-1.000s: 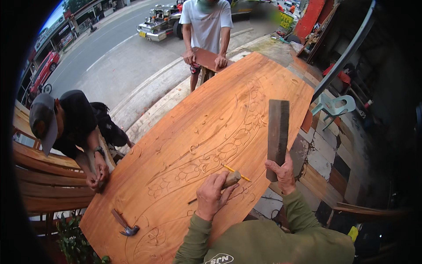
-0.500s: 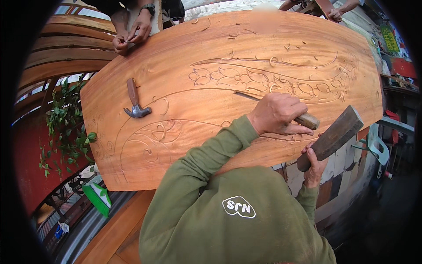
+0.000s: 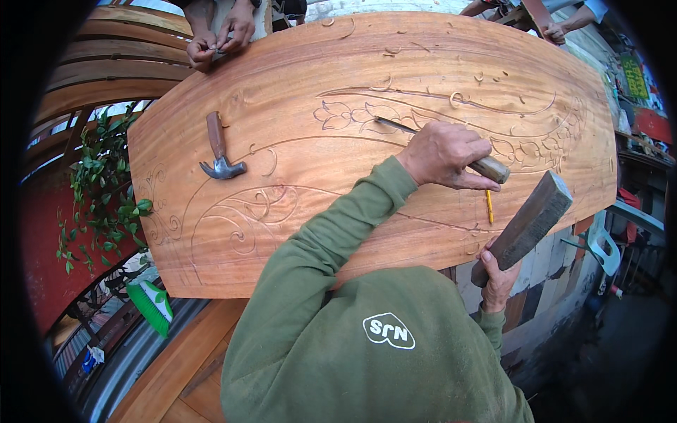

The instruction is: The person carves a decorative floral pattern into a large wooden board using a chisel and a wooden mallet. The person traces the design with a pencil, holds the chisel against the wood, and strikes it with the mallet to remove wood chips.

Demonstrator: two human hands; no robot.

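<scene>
- Shifted farther across since the earlier frame, the tip of the chisel (image 3: 491,170) leaves the long curved line and now lies at the flower band (image 3: 338,115); this puts the blade over the petal outlines.
- Broad wooden panel (image 3: 282,92) spans the scene from left to right, with carved scrolls on its near left part and the flower band on its far right part.
- Wooden block (image 3: 529,222) tilts over the near right edge; the right hand (image 3: 498,282) is clamped around its near end, and it stands apart from the chisel.
- Hammer (image 3: 220,151) lies at the left, handle pointing far.
- Left hand (image 3: 446,155) is closed around the chisel.
- Yellow pencil (image 3: 489,206) lies just on the near side of the chisel's handle.
- Curled shavings (image 3: 455,100) are scattered mostly on the far side.
</scene>
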